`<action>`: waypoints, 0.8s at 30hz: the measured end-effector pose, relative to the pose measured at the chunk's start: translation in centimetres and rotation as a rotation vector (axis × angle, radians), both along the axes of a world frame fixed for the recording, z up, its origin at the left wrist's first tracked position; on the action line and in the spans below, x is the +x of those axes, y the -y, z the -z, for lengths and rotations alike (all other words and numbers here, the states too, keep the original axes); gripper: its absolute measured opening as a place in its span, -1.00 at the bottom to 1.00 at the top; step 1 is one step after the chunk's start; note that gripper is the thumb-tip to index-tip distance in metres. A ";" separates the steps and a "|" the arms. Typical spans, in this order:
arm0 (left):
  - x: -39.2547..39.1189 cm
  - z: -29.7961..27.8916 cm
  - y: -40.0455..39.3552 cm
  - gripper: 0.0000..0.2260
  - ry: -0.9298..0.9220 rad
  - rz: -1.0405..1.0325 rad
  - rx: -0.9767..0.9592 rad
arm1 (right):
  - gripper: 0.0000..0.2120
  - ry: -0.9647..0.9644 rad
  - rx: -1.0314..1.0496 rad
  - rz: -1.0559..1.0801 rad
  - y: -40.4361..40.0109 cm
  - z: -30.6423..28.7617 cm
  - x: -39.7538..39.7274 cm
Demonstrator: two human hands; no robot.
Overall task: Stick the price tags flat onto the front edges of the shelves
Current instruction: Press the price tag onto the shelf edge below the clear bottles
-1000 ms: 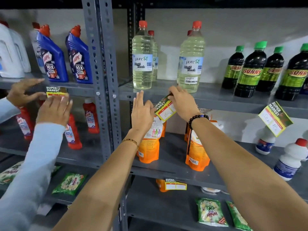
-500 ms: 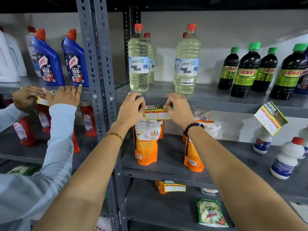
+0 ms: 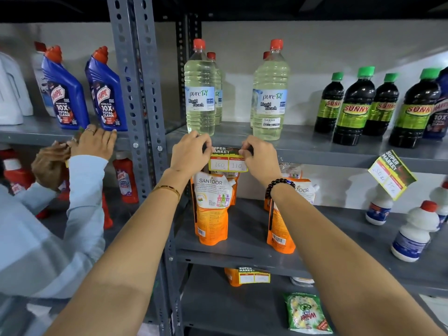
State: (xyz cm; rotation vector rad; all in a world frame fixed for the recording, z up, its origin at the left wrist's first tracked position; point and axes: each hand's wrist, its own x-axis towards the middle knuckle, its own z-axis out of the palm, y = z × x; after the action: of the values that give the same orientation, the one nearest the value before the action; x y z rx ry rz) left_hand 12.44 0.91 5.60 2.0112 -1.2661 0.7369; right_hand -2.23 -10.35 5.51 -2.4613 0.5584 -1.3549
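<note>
A grey metal rack [image 3: 143, 98] of perforated uprights and flat shelves fills the frame. Its upper shelf [image 3: 315, 151] runs across the middle, with clear bleach bottles [image 3: 200, 93] in the centre, dark green-capped bottles [image 3: 354, 110] at the right and blue cleaner bottles [image 3: 65, 93] at the upper left. Orange pouches [image 3: 212, 209] stand on the shelf below, their tops partly covered by the tag and wrists.

Two bare forearms rise from the bottom edge to the centre. The price tag [image 3: 228, 160], a flat rectangular card with a dark top band, yellow border and two white boxes reading 160 and 110, is held level against the front edge of the upper shelf, its lower part hanging below that edge. The left hand [image 3: 190, 154] pinches the tag's upper left corner with narrowly closed fingers; the right hand [image 3: 260, 157] pinches the upper right corner the same way. The fingertips hide the corners, so whether the tag is stuck cannot be told.

A second tag [image 3: 391, 174] hangs tilted from the same shelf edge at the right. A third tag [image 3: 254, 275] lies level on the lower shelf's edge, its figures too faint to read. At the left, another person's hands [image 3: 94, 141], in pale blue sleeves, are pressed at the neighbouring shelf's edge; what is under them is hidden.
</note>
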 end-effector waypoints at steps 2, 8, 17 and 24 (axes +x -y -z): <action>0.0 -0.1 0.2 -0.90 0.006 -0.012 0.003 | -0.93 -0.001 -0.006 0.013 0.0 -0.1 0.1; -0.1 0.0 0.5 -0.91 0.032 -0.037 -0.003 | -0.93 0.000 -0.023 0.059 -0.3 -0.2 0.4; -0.2 -0.1 0.7 -0.91 -0.001 -0.053 -0.022 | -0.96 -0.055 0.031 0.098 -0.9 -0.7 0.6; -0.4 -0.1 0.6 -0.89 -0.050 -0.044 -0.026 | -0.98 -0.077 0.089 0.113 -1.1 -1.0 0.6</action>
State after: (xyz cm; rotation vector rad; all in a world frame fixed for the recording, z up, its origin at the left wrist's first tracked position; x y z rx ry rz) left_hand 12.06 0.30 5.69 2.0297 -1.1811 0.7165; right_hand -1.59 -9.25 6.56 -2.4511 0.7694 -1.2509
